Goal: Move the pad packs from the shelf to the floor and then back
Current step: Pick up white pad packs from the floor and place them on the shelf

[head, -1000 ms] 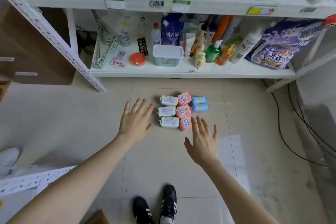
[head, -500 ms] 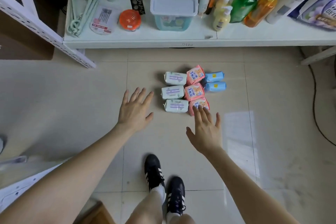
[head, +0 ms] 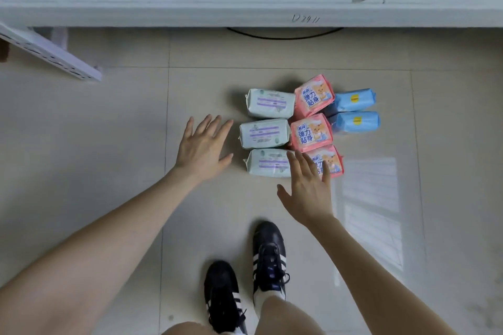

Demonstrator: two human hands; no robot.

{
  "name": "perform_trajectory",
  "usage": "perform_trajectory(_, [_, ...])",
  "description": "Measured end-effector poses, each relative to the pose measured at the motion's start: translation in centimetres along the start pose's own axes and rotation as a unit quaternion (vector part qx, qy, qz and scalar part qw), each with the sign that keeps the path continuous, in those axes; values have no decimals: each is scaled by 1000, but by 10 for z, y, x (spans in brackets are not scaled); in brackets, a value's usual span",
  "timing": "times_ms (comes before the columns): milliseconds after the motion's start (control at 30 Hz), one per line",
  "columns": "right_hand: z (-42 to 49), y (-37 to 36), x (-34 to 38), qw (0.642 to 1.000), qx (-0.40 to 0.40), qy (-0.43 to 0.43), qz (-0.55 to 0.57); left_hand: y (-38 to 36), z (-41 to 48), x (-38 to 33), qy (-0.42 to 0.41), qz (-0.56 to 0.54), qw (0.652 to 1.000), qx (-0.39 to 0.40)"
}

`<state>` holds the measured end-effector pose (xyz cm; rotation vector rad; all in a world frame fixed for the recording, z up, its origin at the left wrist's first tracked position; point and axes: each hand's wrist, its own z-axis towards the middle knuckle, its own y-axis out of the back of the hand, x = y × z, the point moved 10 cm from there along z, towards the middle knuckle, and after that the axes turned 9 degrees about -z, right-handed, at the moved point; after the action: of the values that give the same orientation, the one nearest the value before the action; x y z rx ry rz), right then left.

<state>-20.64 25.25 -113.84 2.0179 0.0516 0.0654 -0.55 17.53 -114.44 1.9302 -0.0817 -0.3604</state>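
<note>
Status: 8 pad packs point(head: 310, 130) lie grouped on the floor point(head: 109, 144) before the shelf point(head: 163, 15); move 1 appears complete, return pending. My left hand point(head: 202, 147) and right hand point(head: 307, 190) are spread flat, holding nothing.

Person viewed from above. Left forearm point(head: 109, 239) and right forearm point(head: 367, 266) bare down to the left hand point(head: 202, 148) and right hand point(head: 307, 187). Black lace-up left shoe point(head: 221, 296) and right shoe point(head: 269, 255), white side stripes; white sock point(head: 262, 299) below a bare leg point(head: 285, 315).
</note>
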Motion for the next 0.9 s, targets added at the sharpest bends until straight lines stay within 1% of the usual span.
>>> perform_trajectory(167, [37, -50, -6, 1000, 3, 4, 6, -49, 35, 12, -6, -21, 1000, 8])
perform_trajectory(367, [59, -80, -6, 999, -34, 15, 4, -88, 65, 14, -31, -46, 998, 32])
perform_trajectory(600, [62, -93, -5, 997, -68, 25, 9, -105, 86, 1, -81, -97, 990, 54])
perform_trajectory(800, [67, -94, -7, 994, -95, 44, 39, -109, 100, -8, -114, -137, 982, 64])
perform_trajectory(900, [70, -97, -9, 993, -94, 41, 62, -107, 104, -9, -117, -209, 969, 63])
